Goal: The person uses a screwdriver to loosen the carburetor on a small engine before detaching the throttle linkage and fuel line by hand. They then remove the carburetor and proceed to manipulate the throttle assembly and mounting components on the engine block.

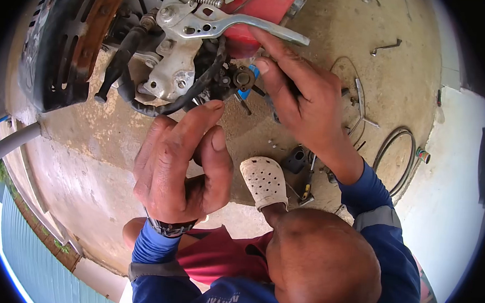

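Observation:
My left hand (184, 165), with a dark band at the wrist, is held below the machine. Its index finger and thumb are apart, the other fingers curl inward, and nothing shows between them. My right hand (310, 105) reaches in from the right. Its index fingertip is at the underside of the silver metal lever (254, 25), and its thumb is spread apart lower down. Beside the lever are a coil spring (209, 1), a metal bracket (172, 71) and a black hose (207, 84). A round metal fitting (243, 78) sits between my hands.
A black slotted cover (45, 48) is at the upper left, a red panel (252, 9) at the top. Coiled cable (387, 153), a bent tool (388, 46) and a yellow-handled tool (308, 189) lie on the ground. My knee (324, 265) and a perforated clog (264, 180) are below.

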The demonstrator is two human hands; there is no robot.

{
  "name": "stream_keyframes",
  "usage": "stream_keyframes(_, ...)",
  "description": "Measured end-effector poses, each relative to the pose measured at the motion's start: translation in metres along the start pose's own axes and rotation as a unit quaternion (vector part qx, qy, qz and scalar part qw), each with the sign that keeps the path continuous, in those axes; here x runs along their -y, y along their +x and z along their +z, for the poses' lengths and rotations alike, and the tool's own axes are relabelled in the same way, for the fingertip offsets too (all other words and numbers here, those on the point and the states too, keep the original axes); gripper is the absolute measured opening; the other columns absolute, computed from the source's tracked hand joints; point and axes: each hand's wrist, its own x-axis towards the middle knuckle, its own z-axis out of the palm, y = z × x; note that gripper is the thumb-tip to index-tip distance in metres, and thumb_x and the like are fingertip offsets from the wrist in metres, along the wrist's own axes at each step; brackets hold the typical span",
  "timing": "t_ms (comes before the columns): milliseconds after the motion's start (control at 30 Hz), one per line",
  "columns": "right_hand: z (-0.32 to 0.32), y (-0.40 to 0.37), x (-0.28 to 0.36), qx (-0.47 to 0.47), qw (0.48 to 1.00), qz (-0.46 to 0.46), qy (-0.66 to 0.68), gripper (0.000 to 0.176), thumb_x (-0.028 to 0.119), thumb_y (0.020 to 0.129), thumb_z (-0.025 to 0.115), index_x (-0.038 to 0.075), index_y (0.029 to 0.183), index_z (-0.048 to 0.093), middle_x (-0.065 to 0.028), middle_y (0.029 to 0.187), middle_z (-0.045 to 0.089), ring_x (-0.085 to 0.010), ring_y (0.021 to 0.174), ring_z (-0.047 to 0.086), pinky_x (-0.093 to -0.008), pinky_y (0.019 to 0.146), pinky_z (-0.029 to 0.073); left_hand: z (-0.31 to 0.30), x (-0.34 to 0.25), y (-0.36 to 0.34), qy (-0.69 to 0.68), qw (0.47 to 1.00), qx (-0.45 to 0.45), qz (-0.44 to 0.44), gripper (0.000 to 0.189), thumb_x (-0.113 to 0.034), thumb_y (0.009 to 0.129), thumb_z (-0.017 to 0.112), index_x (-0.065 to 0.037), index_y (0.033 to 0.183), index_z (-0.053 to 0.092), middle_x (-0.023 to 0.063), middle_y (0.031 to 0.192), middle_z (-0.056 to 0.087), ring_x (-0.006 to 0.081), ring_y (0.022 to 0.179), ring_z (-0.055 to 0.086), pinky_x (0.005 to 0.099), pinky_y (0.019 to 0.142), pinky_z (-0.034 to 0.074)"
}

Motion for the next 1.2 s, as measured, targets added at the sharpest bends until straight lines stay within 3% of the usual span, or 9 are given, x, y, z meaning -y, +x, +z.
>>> stream_keyframes(67, -0.001, -0.003, 0.012, 0.035, 0.988, 0.095, 0.116, 0.040, 0.009, 0.102, 0.066, 0.006, 0.142, 0.066, -0.0034, 0.061, 0.051, -0.0102, 0.053, 0.047, -0.0294, 0.051, 0.042, 0.000, -0.005, -0.003, -0.024, 0.999, 0.008, -0.044, 0.024, 0.009, 0.089, 0.068, 0.008, 0.113, 0.066, 0.0168, 0.103, 0.078, 0.0237, 0.060, 0.065, 0.0320, 0.059, 0.053)
stream_keyframes(133, -0.003, -0.001, 0.020, 0.075, 0.882, 0.265, 0.383, 0.044, 0.014, 0.108, 0.058, 0.005, 0.150, 0.057, 0.0020, 0.055, 0.047, -0.0040, 0.049, 0.042, -0.0248, 0.048, 0.036, 0.000, -0.006, -0.007, -0.045, 0.995, 0.014, -0.089, 0.025, 0.009, 0.088, 0.068, 0.008, 0.113, 0.066, 0.0164, 0.103, 0.078, 0.0224, 0.059, 0.064, 0.0307, 0.057, 0.052)
stream_keyframes(333, -0.030, 0.013, 0.020, 0.113, 0.711, 0.423, 0.549, 0.038, 0.012, 0.106, 0.063, 0.003, 0.142, 0.062, 0.0002, 0.068, 0.060, -0.0042, 0.053, 0.049, -0.0235, 0.050, 0.039, -0.001, -0.002, -0.003, -0.050, 0.998, -0.005, -0.042, 0.028, 0.010, 0.087, 0.068, 0.007, 0.114, 0.068, 0.0160, 0.104, 0.078, 0.0164, 0.058, 0.063, 0.0269, 0.055, 0.051)
stream_keyframes(367, -0.026, 0.009, 0.017, 0.113, 0.712, 0.422, 0.550, 0.038, 0.012, 0.106, 0.063, 0.003, 0.142, 0.062, 0.0002, 0.068, 0.060, -0.0042, 0.053, 0.049, -0.0235, 0.050, 0.039, -0.001, -0.001, -0.002, -0.044, 0.999, -0.002, -0.024, 0.028, 0.010, 0.087, 0.068, 0.007, 0.115, 0.068, 0.0159, 0.105, 0.078, 0.0161, 0.058, 0.062, 0.0272, 0.055, 0.051)
stream_keyframes(433, -0.013, -0.001, 0.004, -0.024, 0.867, 0.347, 0.357, 0.033, 0.014, 0.106, 0.064, 0.003, 0.137, 0.064, 0.0002, 0.070, 0.060, -0.0039, 0.056, 0.052, -0.0222, 0.052, 0.043, -0.002, -0.002, -0.001, -0.037, 0.999, 0.001, -0.004, 0.029, 0.011, 0.086, 0.068, 0.007, 0.115, 0.068, 0.0158, 0.105, 0.078, 0.0159, 0.058, 0.062, 0.0274, 0.055, 0.052)
stream_keyframes(567, -0.018, 0.011, -0.035, -0.006, 0.921, 0.203, 0.334, 0.029, 0.019, 0.099, 0.074, 0.010, 0.127, 0.071, 0.0002, 0.077, 0.071, -0.0075, 0.059, 0.063, -0.0243, 0.053, 0.049, 0.002, -0.010, -0.004, -0.071, 0.996, 0.033, -0.034, 0.032, 0.012, 0.085, 0.069, 0.006, 0.117, 0.067, 0.0159, 0.106, 0.078, 0.0184, 0.061, 0.065, 0.0286, 0.057, 0.054)
stream_keyframes(633, -0.015, 0.022, -0.052, 0.023, 0.978, 0.056, 0.199, 0.034, 0.001, 0.103, 0.059, 0.006, 0.135, 0.069, -0.0027, 0.085, 0.073, -0.0054, 0.057, 0.055, -0.0223, 0.054, 0.048, 0.007, -0.012, -0.008, -0.061, 0.995, 0.059, -0.054, 0.035, 0.011, 0.085, 0.069, 0.005, 0.119, 0.067, 0.0165, 0.106, 0.078, 0.0228, 0.065, 0.069, 0.0307, 0.059, 0.055)
stream_keyframes(833, -0.009, 0.044, -0.062, 0.043, 0.992, -0.114, 0.031, 0.050, 0.007, 0.091, 0.074, 0.013, 0.139, 0.067, -0.0106, 0.116, 0.078, -0.0265, 0.083, 0.078, -0.0343, 0.075, 0.063, 0.020, -0.008, -0.013, 0.000, 0.996, 0.067, -0.063, 0.031, 0.007, 0.087, 0.069, 0.006, 0.118, 0.067, 0.0152, 0.108, 0.078, 0.0238, 0.066, 0.071, 0.0327, 0.061, 0.056)
stream_keyframes(1200, -0.016, 0.059, -0.060, 0.090, 0.989, -0.093, 0.069, 0.044, 0.015, 0.088, 0.079, 0.012, 0.132, 0.073, -0.0100, 0.104, 0.080, -0.0204, 0.076, 0.078, -0.0303, 0.068, 0.061, 0.025, 0.003, -0.027, 0.001, 0.998, 0.031, -0.058, 0.031, 0.007, 0.089, 0.068, 0.007, 0.120, 0.063, 0.0188, 0.114, 0.077, 0.0176, 0.061, 0.068, 0.0287, 0.055, 0.054)
